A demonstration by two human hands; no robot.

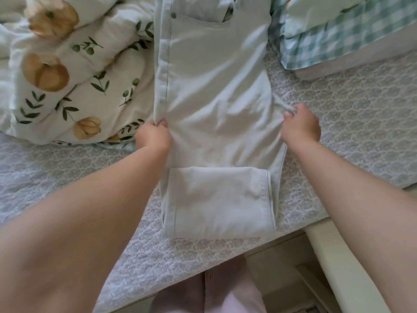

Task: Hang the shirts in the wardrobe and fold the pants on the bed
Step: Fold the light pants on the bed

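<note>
One view only: head-worn, wide-angle. Faces forward and steeply down from the near edge of the bed. Close range: left forearm and right forearm enter from the bottom corners, pants at centre. Duvet upper left, pillow upper right, wearer's legs at bottom edge.

The location was a home bedroom. Indicators were a bed with a quilted grey-white patterned cover, a white floral-print duvet, and a green-and-white checked pillow.
</note>
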